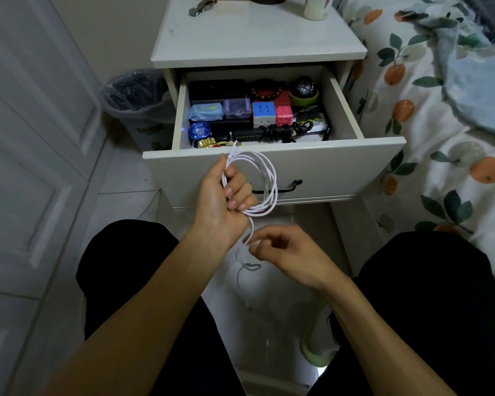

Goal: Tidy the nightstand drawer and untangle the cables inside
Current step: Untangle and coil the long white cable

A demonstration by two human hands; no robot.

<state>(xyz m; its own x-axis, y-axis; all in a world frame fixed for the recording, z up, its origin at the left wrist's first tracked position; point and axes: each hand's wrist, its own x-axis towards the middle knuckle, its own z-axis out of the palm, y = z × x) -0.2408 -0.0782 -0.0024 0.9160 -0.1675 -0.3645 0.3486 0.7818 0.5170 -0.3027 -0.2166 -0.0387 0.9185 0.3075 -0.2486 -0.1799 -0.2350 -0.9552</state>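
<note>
Knees: in black, one low on each side, forearms reaching out between them.
Shoe: pale with green sole, on the floor between the knees.
Right hand: low and centred, fingertips pinching the loose tail of the white cable just under the left hand.
Left hand: raised before the drawer front, palm up, fingers curled round the gathered loops of the cable.
Cable: several loops hanging to the right of the left hand, across the drawer front; one plug end poking up above the thumb; thin blurred tail trailing down toward the floor.
Drawer: pulled out of the white nightstand, dark handle on its front, partly behind the loops.
Drawer contents: black box at back left; tissue pack and clear case before it; blue-faced cube beside a pink cube; bead bracelet and watch at the back right.
Drawer front row: blue yo-yo at left, gold-wrapped item beneath it, black coiled cord lying across the middle.
Nightstand top: keys and a mug at the far edge.
Bin: lined with a bag, left of the nightstand.
Bed: on the right, fruit-print cover.
</note>
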